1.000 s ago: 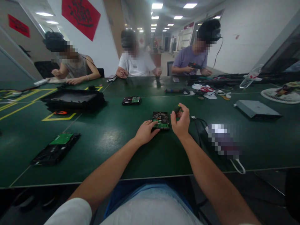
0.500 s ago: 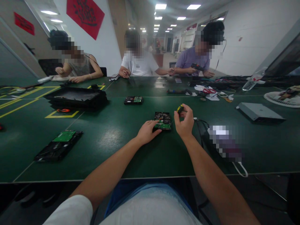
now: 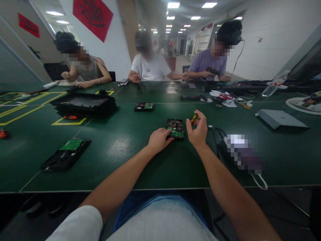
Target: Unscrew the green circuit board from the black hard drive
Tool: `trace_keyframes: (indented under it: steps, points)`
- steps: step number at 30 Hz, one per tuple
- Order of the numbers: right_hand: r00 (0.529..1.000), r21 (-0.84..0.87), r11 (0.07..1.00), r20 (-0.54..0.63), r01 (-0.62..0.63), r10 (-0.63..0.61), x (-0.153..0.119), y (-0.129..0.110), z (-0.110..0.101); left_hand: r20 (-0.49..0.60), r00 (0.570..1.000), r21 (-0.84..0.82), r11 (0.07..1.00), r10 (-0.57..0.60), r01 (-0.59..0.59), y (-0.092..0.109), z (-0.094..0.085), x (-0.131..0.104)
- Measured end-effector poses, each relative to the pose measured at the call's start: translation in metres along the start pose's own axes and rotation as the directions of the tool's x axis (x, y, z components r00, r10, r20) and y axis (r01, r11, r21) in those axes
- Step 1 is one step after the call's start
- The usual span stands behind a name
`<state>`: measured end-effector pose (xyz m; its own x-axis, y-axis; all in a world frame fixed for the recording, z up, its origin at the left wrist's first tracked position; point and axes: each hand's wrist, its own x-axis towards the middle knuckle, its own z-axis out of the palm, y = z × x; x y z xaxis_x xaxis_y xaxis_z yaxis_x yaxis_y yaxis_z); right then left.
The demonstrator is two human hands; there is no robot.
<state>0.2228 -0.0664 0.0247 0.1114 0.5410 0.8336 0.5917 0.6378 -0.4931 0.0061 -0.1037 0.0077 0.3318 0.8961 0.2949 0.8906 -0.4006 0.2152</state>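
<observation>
Single head-worn cam on this one, facing forward and tipped down across the long dark green bench (image 3: pixel 175 170). The wearer's pale cloth shirt (image 3: pixel 163 221) pokes in at the bottom edge, bare left hand (image 3: pixel 159 139) and bare right hand (image 3: pixel 198 130) sit mid-view, pretty near, with white rectangular ceiling lights (image 3: pixel 173 5) way off up top.

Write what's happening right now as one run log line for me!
left grip: touching drive | right grip: holding yellow-black tool | drive: on table
</observation>
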Motion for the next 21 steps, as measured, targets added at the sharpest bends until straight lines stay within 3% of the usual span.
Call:
trace_keyframes:
  steps: [10, 15, 21]
  points:
    - [0.995, -0.034, 0.994, 0.035, 0.100, -0.098, 0.019, -0.008, 0.008, 0.016, 1.000, 0.032, 0.999, -0.021, 0.021, 0.001, 0.003, 0.004]
    - [0.988, -0.081, 0.995, 0.150, 0.053, -0.040, 0.034, -0.014, -0.001, 0.022, 0.999, 0.015, 1.000, -0.023, 0.023, -0.003, 0.003, 0.005]
    - [0.966, -0.086, 0.991, 0.243, 0.107, -0.083, 0.045, -0.014, -0.008, 0.006, 1.000, -0.012, 1.000, -0.010, 0.010, -0.004, 0.002, 0.004]
